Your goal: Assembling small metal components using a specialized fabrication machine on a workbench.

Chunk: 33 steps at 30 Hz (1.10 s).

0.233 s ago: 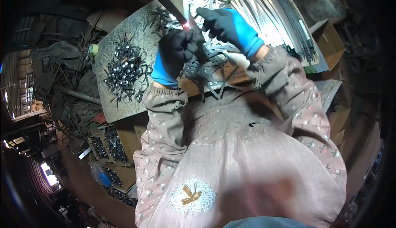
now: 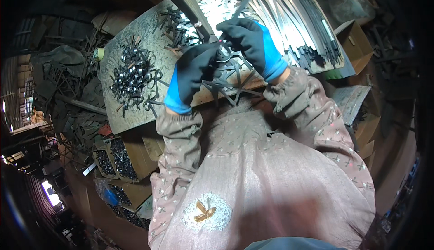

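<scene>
Head view shows two gloved hands meeting over a cluttered table (image 2: pixel 144 28), close to the lower end of a dark metal bar (image 2: pixel 192 12) that slants down from the top. The left hand (image 2: pixel 192 71) has its fingers curled in at the bar's end; its fingertips are hidden, so I cannot tell what they grasp. The right hand (image 2: pixel 248 42) keeps its fingers bent and pressed together, apparently pinching a blurred metal strip (image 2: pixel 243 4) that sticks up beyond the fingertips. A metal ring (image 2: pixel 224 55) sits between the hands, just below the bar's end; which hand bears it I cannot tell. Lower left, cardboard boxes (image 2: pixel 139 152) stand beside the table, two of their compartments filled with small dark metal pieces (image 2: pixel 122 157). Below them another cardboard box (image 2: pixel 141 190) contains more such pieces, with clear plastic and something blue (image 2: pixel 110 197) at its left side. Right of the table is a further cardboard box (image 2: pixel 360 42), its contents too dark to tell, and near it a cloudy plastic tub (image 2: pixel 350 3), likewise unclear inside. On the table lie a heap of dark loops (image 2: pixel 135 71) at left, short strips (image 2: pixel 219 5) at the back and long strips (image 2: pixel 312 23) at right.
</scene>
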### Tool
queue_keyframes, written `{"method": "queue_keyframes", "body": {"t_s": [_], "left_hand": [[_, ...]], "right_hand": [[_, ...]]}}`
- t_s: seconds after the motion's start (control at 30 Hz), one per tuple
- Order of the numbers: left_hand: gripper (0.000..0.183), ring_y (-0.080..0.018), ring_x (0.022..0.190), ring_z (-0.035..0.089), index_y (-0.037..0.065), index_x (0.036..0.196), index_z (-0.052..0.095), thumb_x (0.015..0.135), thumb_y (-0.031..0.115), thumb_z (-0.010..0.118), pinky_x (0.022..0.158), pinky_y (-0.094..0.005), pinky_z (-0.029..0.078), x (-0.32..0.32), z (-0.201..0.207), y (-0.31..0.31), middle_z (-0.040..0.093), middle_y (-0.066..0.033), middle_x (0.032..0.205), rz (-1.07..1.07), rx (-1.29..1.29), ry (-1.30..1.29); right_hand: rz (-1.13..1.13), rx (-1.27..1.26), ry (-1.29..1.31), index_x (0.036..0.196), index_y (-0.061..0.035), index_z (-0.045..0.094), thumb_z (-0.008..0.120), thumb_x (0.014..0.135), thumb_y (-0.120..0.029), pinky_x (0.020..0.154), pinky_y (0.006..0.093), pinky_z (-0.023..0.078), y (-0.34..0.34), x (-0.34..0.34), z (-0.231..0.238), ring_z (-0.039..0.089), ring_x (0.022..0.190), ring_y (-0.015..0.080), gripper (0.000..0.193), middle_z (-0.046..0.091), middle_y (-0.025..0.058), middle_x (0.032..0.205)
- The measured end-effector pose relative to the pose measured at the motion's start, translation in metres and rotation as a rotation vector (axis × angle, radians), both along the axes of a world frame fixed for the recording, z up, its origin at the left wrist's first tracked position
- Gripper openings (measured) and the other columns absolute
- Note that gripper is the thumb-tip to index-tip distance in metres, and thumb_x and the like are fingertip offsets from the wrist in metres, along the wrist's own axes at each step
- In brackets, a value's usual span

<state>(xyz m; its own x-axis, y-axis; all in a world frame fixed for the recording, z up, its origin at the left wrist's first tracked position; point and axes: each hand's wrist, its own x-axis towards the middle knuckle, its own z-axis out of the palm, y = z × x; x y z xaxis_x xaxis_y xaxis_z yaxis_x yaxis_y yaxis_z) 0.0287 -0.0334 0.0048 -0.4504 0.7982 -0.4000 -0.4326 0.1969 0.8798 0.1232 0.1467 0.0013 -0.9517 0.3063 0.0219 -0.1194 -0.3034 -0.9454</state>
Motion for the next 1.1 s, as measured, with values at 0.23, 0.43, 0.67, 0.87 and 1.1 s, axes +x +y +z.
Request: {"method": "queue_keyframes", "body": {"t_s": [0.23, 0.43, 0.67, 0.87, 1.1], "left_hand": [[0.045, -0.0150, 0.079, 0.063, -0.002, 0.123, 0.059, 0.084, 0.013, 0.077, 0.065, -0.0296, 0.051, 0.066, -0.006, 0.030, 0.066, -0.0061, 0.093, 0.479, -0.020, 0.680], [0.033, -0.0431, 0.082, 0.068, 0.001, 0.102, 0.064, 0.081, 0.024, 0.074, 0.067, -0.0464, 0.055, 0.078, 0.004, 0.009, 0.068, -0.0261, 0.086, 0.359, -0.288, 1.076], [0.045, -0.0442, 0.072, 0.067, -0.005, 0.108, 0.052, 0.081, 0.026, 0.070, 0.062, -0.0514, 0.053, 0.090, 0.005, -0.001, 0.065, -0.0252, 0.073, 0.355, -0.390, 1.127], [0.048, -0.0413, 0.064, 0.068, -0.013, 0.106, 0.052, 0.074, 0.020, 0.068, 0.058, -0.0505, 0.053, 0.087, 0.003, 0.010, 0.066, -0.0233, 0.068, 0.265, -0.469, 1.231], [0.073, -0.0366, 0.060, 0.068, -0.024, 0.122, 0.043, 0.071, 0.021, 0.068, 0.052, -0.0445, 0.052, 0.076, 0.001, 0.021, 0.064, -0.0206, 0.066, 0.200, -0.503, 1.367]], "right_hand": [[-0.184, -0.273, 0.022, 0.112, 0.0038, 0.068, 0.065, 0.095, -0.008, 0.075, 0.0226, 0.053, -0.029, 0.007, -0.008, 0.065, 0.085, 0.0085, 0.021, 0.070, 0.0046, 0.097], [-0.455, 1.115, 0.334, 0.114, -0.0058, 0.072, 0.079, 0.079, -0.006, 0.063, 0.0355, 0.049, -0.017, 0.019, -0.029, 0.061, 0.069, 0.0252, 0.036, 0.063, 0.0110, 0.084], [-0.173, 0.614, 0.275, 0.126, 0.0029, 0.060, 0.055, 0.097, 0.003, 0.085, 0.0283, 0.052, -0.026, 0.028, -0.039, 0.063, 0.102, 0.0168, 0.029, 0.064, 0.0091, 0.117], [-0.152, 0.508, 0.336, 0.131, 0.0006, 0.057, 0.050, 0.094, 0.009, 0.096, 0.0344, 0.054, -0.016, 0.024, -0.049, 0.063, 0.115, 0.0254, 0.039, 0.058, 0.0143, 0.124], [-0.101, 0.620, 0.437, 0.134, 0.0002, 0.056, 0.052, 0.092, 0.011, 0.099, 0.0386, 0.053, 0.007, 0.016, -0.064, 0.057, 0.123, 0.0279, 0.043, 0.054, 0.0141, 0.130]]}}
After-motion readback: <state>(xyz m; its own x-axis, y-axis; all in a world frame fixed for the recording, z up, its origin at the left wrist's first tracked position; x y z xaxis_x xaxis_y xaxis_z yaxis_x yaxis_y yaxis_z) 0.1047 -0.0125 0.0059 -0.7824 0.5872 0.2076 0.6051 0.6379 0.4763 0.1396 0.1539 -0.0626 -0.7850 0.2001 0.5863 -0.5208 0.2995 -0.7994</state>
